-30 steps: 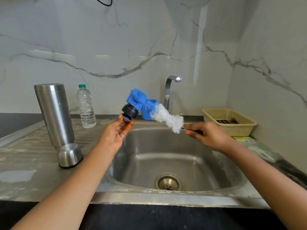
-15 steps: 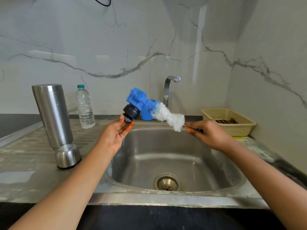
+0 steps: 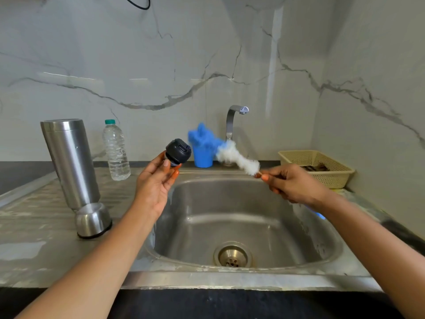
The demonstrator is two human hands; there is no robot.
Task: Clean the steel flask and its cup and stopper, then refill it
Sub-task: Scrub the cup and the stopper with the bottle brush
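Your left hand (image 3: pixel 154 185) pinches the small, light, rigid, likely wet-slick stopper (image 3: pixel 178 151) by its narrow base above the sink's (image 3: pixel 241 276) left edge; your right hand (image 3: pixel 293 186) grips the soft-bristled bottle brush (image 3: pixel 232 155) by its handle; keep fingertips on that base.

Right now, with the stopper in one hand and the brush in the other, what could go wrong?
The left hand holds the stopper only by its fingertips, beside the sink; it could slip and drop. The brush is blurred mid-swing, so it may flick droplets, or knock the blue cup behind it.
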